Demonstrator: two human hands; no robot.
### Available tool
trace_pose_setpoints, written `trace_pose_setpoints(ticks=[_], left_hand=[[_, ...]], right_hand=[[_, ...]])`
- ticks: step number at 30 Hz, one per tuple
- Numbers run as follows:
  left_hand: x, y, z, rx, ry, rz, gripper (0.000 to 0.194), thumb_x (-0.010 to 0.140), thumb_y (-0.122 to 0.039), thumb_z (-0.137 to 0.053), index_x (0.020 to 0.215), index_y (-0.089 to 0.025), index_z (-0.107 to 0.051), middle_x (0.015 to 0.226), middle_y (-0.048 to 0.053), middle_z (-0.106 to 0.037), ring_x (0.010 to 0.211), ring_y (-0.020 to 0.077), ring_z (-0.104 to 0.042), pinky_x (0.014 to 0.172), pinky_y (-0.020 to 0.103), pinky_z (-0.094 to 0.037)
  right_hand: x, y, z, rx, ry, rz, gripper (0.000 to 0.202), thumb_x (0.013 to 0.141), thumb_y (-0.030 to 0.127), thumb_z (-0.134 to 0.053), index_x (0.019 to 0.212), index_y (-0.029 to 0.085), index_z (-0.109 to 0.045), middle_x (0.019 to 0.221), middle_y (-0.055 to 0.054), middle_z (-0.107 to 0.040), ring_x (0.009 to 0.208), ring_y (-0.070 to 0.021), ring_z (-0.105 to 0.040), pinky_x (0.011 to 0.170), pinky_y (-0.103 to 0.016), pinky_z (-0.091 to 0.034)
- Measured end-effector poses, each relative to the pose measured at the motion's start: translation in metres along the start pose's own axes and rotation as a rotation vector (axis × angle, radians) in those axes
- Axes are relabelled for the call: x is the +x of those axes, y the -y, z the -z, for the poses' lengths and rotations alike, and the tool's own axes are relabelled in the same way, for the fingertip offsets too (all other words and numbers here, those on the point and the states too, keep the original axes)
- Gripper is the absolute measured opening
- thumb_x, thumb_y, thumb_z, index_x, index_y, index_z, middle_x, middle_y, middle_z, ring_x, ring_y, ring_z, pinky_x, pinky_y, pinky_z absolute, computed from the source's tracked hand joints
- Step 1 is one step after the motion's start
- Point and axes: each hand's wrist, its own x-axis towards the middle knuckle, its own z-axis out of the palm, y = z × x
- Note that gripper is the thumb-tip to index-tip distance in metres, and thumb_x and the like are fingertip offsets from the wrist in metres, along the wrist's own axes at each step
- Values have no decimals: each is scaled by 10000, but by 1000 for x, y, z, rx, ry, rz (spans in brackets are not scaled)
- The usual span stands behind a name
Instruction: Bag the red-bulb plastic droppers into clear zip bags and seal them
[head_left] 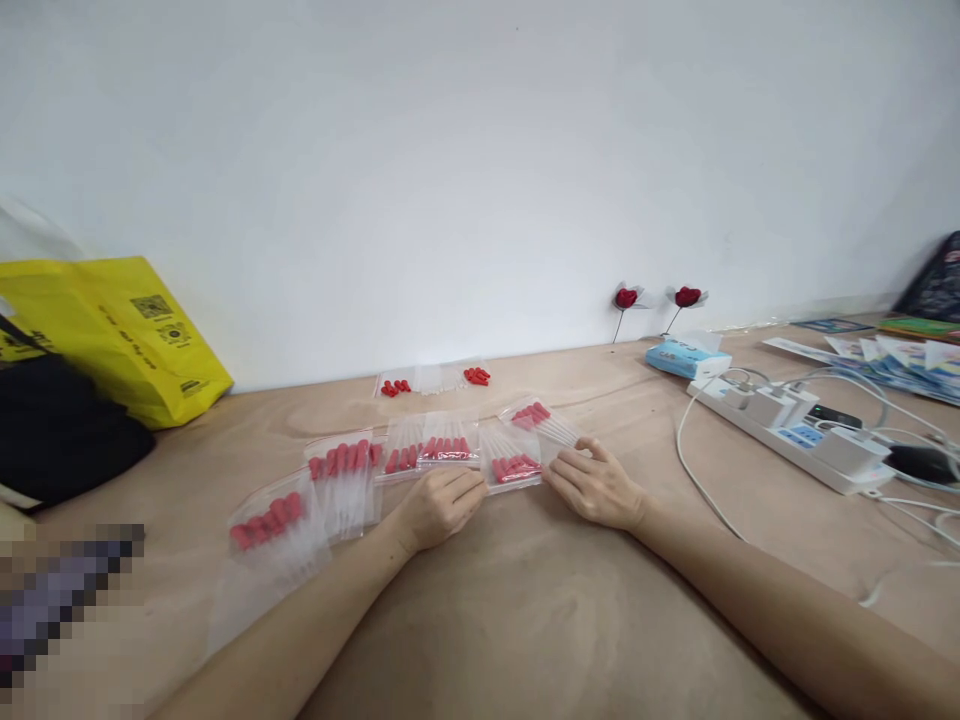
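Observation:
A clear plastic bag of thin white sticks with red tips lies on the table between my hands. At its lower left corner, my left hand has its fingers closed on the bag's edge. My right hand pinches the opposite edge, fingers curled. Just beyond, another bag of red-tipped sticks lies at a slant, partly behind my right hand. Left of these, several similar bags overlap in a row, among them a middle bag and a far-left bag. My left forearm partly covers the far-left one.
Near the wall lies a flat bag with red pieces. A yellow bag and a black bag stand left. To the right are a tissue pack, a power strip with cables, and two red flowers against the wall.

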Motion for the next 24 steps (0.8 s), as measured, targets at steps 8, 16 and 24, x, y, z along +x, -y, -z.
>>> trace_pose_setpoints(ticks=[8,16,24], left_hand=[[1,-6,-1,-121,-9,170,209,867,-133,-381,847,-162,-587,808,49,-657,732,132,-634,659,236,-537],[22,-20,-15,-419,-21,442,223,876,-195,-417,986,-191,-611,1009,42,-658,929,144,-620,839,290,-511],[19,28,-14,-271,110,535,219,844,-192,-464,936,-217,-661,979,20,-674,901,168,-632,794,316,-521]], right_hand=[[-9,-2,-2,47,49,-128,246,864,113,-369,733,171,-570,645,-10,-568,629,-115,-453,731,-300,-269],[-7,-4,-5,274,60,-207,213,870,179,-394,756,172,-574,661,-14,-584,675,-121,-501,763,-284,-280],[4,-15,-18,327,195,-716,197,825,291,-472,733,184,-609,769,-54,-639,785,-179,-535,746,-318,-303]])
